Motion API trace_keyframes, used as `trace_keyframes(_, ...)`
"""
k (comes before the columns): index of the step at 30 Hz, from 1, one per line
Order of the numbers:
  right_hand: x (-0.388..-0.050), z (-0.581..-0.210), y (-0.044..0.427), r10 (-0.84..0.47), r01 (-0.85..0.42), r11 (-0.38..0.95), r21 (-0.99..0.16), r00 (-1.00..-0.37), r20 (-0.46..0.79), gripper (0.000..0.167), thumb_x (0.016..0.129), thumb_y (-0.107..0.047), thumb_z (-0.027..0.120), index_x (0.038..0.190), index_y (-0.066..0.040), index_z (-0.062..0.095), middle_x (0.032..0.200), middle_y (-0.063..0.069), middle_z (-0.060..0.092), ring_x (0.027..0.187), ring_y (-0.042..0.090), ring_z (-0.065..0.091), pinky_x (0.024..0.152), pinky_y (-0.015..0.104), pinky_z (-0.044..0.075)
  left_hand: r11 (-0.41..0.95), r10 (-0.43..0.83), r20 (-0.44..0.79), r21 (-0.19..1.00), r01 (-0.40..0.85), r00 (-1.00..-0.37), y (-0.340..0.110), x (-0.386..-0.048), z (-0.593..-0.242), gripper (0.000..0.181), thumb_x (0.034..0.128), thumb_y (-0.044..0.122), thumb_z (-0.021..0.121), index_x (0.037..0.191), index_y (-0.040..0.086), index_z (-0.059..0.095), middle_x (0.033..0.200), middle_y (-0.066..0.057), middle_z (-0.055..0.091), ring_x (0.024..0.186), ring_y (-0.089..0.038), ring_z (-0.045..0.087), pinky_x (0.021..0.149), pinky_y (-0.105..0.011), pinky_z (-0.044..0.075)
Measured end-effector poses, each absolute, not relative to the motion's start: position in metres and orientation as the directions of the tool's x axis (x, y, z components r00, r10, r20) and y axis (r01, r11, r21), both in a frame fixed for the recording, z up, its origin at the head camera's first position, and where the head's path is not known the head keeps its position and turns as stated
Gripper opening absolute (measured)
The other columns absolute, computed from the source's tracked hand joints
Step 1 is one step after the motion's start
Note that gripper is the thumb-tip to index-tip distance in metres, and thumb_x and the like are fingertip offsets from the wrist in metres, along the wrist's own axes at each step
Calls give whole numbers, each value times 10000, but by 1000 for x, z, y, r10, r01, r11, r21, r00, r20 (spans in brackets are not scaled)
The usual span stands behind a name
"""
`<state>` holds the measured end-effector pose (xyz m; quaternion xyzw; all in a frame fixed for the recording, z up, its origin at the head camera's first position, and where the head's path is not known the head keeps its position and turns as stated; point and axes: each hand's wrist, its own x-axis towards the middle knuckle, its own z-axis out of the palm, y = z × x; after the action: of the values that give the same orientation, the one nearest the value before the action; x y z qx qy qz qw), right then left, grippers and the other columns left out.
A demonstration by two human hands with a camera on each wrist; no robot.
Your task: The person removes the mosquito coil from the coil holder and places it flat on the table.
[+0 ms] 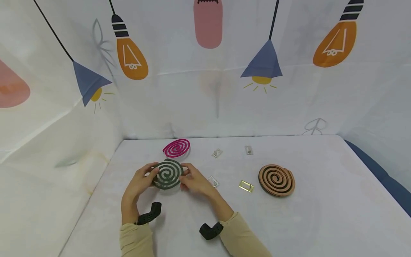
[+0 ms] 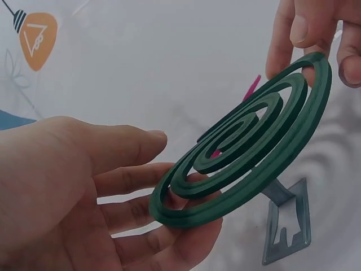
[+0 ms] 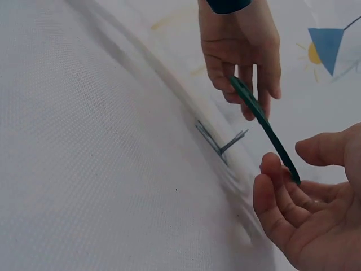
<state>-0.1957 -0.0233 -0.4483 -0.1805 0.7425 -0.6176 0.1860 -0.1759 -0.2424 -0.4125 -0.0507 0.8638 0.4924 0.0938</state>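
Note:
A dark green mosquito coil [image 1: 167,174] is held flat between both hands near the left of the table. My left hand [image 1: 140,181] has its fingers curled under the coil's left edge, its thumb above and apart from the surface in the left wrist view. On the opposite edge, my right hand [image 1: 196,182] has its fingers against the coil, with the thumb raised off it in the right wrist view. Below the coil stands a small grey metal coil stand [image 2: 306,217] with an upright tab. Whether the tab touches the coil, I cannot tell.
Behind the hands is a magenta coil [image 1: 177,147]. To the right lies a tan coil stack [image 1: 277,178]. Silver stands [image 1: 217,153] and a gold stand [image 1: 245,189] lie between them. A printed white curtain [image 1: 179,103] borders the table's back edge.

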Motion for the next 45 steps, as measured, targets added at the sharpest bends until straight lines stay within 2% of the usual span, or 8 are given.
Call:
trace_keyframes(7,-196,-448,-23,-448,-41,180,-983,-893,-44,504,924,-80,540,1387,-63,341,975,137,567,770,182,625,672,218,497,484,30,-197,861,-158,-980,-238,-174,-407,476,1000,297,455,1403,47,416,1283,-229,505,991,-228,573,796,-331,564)
trace_keyframes(18,-198,-443,-9,-464,-15,103,-995,-885,-35,509,912,-42,563,1370,-110,353,863,73,539,698,181,613,687,330,548,520,86,-111,852,-50,-990,-237,-178,-409,386,999,158,452,1361,26,478,1163,-230,620,889,-193,629,721,-268,568)
trace_keyframes(23,-199,-438,-1,-469,0,111,-994,-881,-53,529,903,-30,568,1381,-94,349,872,94,541,733,337,648,715,429,557,513,116,-101,858,-27,-988,-232,-180,-409,385,983,93,444,1358,11,473,1119,-233,619,845,-198,640,694,-266,571)
trace_keyframes(25,-200,-439,1,-469,-18,117,-993,-882,-39,524,900,-27,561,1375,-83,349,878,101,546,735,346,652,705,417,558,504,122,-102,863,-27,-987,-230,-181,-410,384,979,82,446,1356,15,473,1099,-228,616,827,-193,641,690,-266,571)
trace_keyframes(30,-203,-440,7,-450,-62,149,-987,-893,-12,510,884,-22,547,1354,-82,359,919,115,537,661,194,635,649,328,552,501,137,-96,866,-14,-986,-224,-182,-409,382,974,84,455,1352,35,471,1083,-216,618,803,-181,645,690,-267,569)
trace_keyframes(36,-195,-418,15,-426,-17,162,-987,-903,-55,531,859,21,531,1361,-45,371,987,153,518,731,277,647,716,448,559,482,157,-79,876,7,-985,-215,-184,-409,388,967,68,466,1354,52,471,1078,-227,617,784,-186,652,665,-282,572)
trace_keyframes(40,-191,-410,20,-408,-11,189,-982,-911,-68,529,840,14,534,1347,-37,390,999,157,524,724,231,641,712,433,560,472,159,-78,882,7,-984,-210,-184,-408,394,965,71,472,1359,74,469,1082,-229,609,781,-186,660,662,-295,577)
trace_keyframes(45,-197,-425,23,-386,-17,181,-983,-921,-55,530,835,-7,538,1342,-79,402,1010,139,523,726,211,644,691,405,561,480,157,-71,877,13,-985,-203,-183,-406,386,967,94,485,1353,88,480,1076,-222,609,784,-186,667,667,-314,581)
